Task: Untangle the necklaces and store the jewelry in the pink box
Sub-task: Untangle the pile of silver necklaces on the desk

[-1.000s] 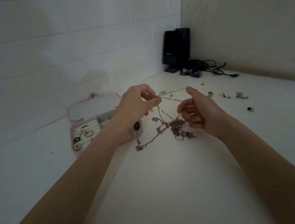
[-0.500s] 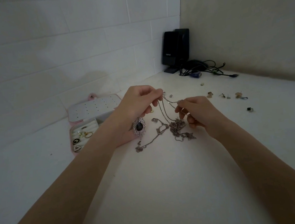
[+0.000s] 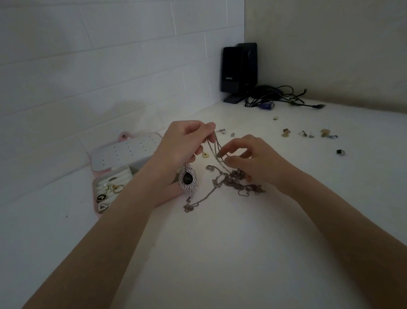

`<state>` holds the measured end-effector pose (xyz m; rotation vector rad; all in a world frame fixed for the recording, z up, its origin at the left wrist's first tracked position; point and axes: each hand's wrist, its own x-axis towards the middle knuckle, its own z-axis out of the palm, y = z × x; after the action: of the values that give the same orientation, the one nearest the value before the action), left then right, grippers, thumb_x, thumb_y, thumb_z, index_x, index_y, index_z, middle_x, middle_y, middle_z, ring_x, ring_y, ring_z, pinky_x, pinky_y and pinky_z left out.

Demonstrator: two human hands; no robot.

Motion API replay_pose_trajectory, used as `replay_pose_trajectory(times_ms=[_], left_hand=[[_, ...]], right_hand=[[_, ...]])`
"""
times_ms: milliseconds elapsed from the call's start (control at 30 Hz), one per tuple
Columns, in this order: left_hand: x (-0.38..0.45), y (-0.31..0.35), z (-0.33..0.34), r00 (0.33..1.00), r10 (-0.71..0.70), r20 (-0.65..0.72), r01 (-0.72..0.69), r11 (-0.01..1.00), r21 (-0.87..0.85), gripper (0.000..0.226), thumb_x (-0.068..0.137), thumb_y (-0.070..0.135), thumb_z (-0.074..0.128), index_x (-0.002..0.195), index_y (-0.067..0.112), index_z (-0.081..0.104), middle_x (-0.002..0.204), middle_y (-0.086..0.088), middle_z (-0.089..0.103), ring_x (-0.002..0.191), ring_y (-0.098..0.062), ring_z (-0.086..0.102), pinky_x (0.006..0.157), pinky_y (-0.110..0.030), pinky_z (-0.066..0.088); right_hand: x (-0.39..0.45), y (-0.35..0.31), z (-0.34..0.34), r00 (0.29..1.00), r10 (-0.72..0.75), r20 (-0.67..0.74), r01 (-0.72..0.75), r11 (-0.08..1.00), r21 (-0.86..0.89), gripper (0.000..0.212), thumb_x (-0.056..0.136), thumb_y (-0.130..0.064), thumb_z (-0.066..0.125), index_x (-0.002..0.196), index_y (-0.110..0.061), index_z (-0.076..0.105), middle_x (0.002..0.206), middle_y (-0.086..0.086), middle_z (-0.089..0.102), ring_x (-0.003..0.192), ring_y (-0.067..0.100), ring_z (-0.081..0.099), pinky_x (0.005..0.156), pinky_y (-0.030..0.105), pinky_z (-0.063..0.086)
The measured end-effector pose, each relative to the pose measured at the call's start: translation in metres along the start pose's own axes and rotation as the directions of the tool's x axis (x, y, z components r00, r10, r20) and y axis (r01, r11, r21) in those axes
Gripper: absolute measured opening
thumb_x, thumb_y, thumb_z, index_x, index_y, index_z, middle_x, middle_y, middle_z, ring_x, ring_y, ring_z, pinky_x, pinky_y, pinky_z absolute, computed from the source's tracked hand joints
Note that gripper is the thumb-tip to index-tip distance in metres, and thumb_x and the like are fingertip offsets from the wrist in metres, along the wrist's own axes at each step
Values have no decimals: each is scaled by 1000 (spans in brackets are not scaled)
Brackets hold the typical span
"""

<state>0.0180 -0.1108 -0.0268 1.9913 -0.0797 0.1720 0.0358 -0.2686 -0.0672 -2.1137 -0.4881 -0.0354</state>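
Left hand pinches chain strands up off the bench; one jewelled pendant hangs below it. Right hand, fingers loosely curled, picks at those strands. One tangled necklace pile lies under the hands; chain count unreadable. One pink box open at left, several rings inside. Two black speakers in the corner.

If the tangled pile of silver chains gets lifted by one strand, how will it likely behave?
The tangled silver chains look limp, so they would probably drape and sag. Knotted together, the clump likely rises as one. The left hand already pinches strands running down to the pile.
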Motion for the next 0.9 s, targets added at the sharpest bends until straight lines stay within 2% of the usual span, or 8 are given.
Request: replay_pose_trajectory(times_ms=[67,167,267,367,533,633,800,900], left_hand=[[-1,1,1,1000,6,30,-6,1000,18,31,91,30,56,64,14,61,66,3,48,47,-4,41,40,-11,29],[-1,2,0,998,-4,56,4,1000,-4,34,91,29,57,61,14,61,56,8,43,44,-3,37,39,-12,28],[0,0,0,999,-10,39,10,1000,4,35,91,31,57,61,14,64,49,10,37,41,-3,30,40,-15,25],[0,-1,1,1000,2,26,-4,998,61,33,88,36,59,60,20,67,56,3,36,40,-5,27,43,-19,24],[-3,2,2,998,26,60,-30,997,73,35,87,39,61,60,18,67,55,0,30,41,-7,23,44,-19,21],[-1,4,-1,997,11,79,-12,1000,16,38,87,38,60,57,15,63,43,11,30,44,-9,21,44,-20,19],[-4,5,1,979,8,206,-2,1000,-29,41,91,35,55,57,13,58,38,13,34,40,-4,23,40,-15,21],[-5,7,3,976,-7,220,7,1000,1,43,92,35,53,57,12,54,38,13,30,38,-4,23,38,-13,21]], right_hand=[[0,-2,0,1000,-12,-18,13,999,39,4,87,-21,62,85,-23,66,99,-7,51,72,6,55,60,11,46],[0,-3,-2,996,33,-80,-11,967,254,7,85,-17,66,78,-16,68,83,-8,63,61,11,54,56,20,48],[-1,-6,-10,992,68,-108,-13,896,445,8,86,-10,63,80,-9,68,73,2,63,61,9,53,51,20,46],[-4,-7,-14,995,73,-74,-13,794,607,11,89,-11,59,84,-4,66,61,2,56,53,9,47,47,19,41],[-2,-6,-14,981,146,-125,-54,833,550,16,89,-18,60,77,-9,66,45,-9,37,46,7,32,44,17,26],[-2,-8,-14,981,89,-173,-3,897,443,21,89,-23,60,71,-13,66,46,-6,35,44,7,29,43,16,26],[-7,-12,-11,999,-39,21,27,910,413,24,90,-31,56,85,-11,69,55,3,38,49,11,32,44,18,32],[-8,-13,-12,998,-63,32,44,910,411,13,87,-22,62,82,-15,71,54,3,36,48,10,31,43,18,30]])
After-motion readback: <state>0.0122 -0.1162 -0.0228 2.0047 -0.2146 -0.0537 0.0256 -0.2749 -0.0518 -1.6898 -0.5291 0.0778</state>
